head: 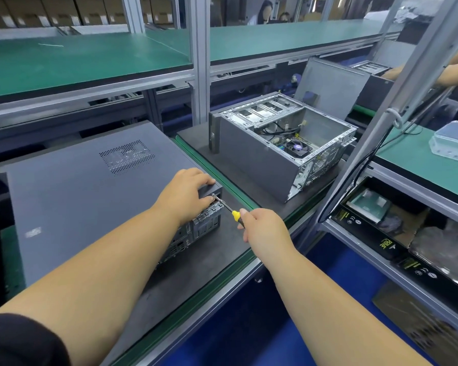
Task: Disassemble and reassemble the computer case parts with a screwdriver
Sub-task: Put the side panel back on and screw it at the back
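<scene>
We are finding the screw itself too small to make out: the screwdriver tip is disappearing behind our left hand's fingertips at the top rear corner of the closed computer case. Most of the yellow-and-black handle is hiding inside our right hand, and the case's rear ports are partly vanishing behind our left forearm.

We are reaching both bare arms forward. Our left hand is lying palm down over the case's rear corner, its fingers curling over the edge and pressing on it, holding nothing loose. Our right hand is wrapping its fingers tightly round the screwdriver handle, pointing the shaft up and left at that corner.

The closed case is lying on its side on the dark mat of the counter, near us. A second case, open, is sitting further back on the same counter.
</scene>
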### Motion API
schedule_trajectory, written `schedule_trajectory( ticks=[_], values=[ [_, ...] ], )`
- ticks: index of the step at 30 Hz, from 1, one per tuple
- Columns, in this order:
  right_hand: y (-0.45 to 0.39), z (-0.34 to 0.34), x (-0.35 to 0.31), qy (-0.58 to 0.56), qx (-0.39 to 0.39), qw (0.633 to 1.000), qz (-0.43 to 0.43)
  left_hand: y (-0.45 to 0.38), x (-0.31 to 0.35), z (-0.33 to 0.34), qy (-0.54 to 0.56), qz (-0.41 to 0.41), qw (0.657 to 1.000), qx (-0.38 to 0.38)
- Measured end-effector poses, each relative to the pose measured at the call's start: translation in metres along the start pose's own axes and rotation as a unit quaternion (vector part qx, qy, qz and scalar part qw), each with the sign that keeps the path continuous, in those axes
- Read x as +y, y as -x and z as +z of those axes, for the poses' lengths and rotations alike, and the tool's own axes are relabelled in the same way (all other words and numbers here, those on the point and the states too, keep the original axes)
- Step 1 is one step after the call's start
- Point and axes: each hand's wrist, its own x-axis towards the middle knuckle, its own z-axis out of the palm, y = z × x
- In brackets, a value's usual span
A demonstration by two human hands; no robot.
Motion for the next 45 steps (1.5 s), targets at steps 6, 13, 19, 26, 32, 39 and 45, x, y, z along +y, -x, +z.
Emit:
schedule_trajectory(
  ticks=[6,13,19,26,32,39,45],
  values=[
    [-0.008,-0.003,0.004,-0.294,-0.133,0.928,0.188,0.001,0.0,0.0,0.005,-0.003,1.0,0.002],
    [0.003,0.012,0.026,0.182,0.127,0.963,-0.153,0.001,0.0,0.001,0.012,-0.007,1.0,0.003],
    [-0.015,0.008,0.019,-0.329,-0.172,0.913,0.167,0.0,0.0,0.001,0.014,-0.004,1.0,0.003],
    [-0.013,0.009,0.021,-0.183,-0.051,0.98,0.053,0.0,0.0,0.001,0.02,-0.009,1.0,-0.001],
    [0.001,0.012,0.017,0.209,0.149,0.954,-0.155,0.0,0.001,0.001,0.023,-0.016,1.0,-0.001],
    [-0.018,-0.009,0.004,-0.337,-0.201,0.896,0.206,-0.001,0.0,0.0,0.025,-0.014,1.0,-0.003],
    [-0.01,0.004,0.013,-0.189,-0.034,0.98,0.055,-0.001,0.0,0.0,0.029,-0.014,0.999,-0.002]
  ],
)
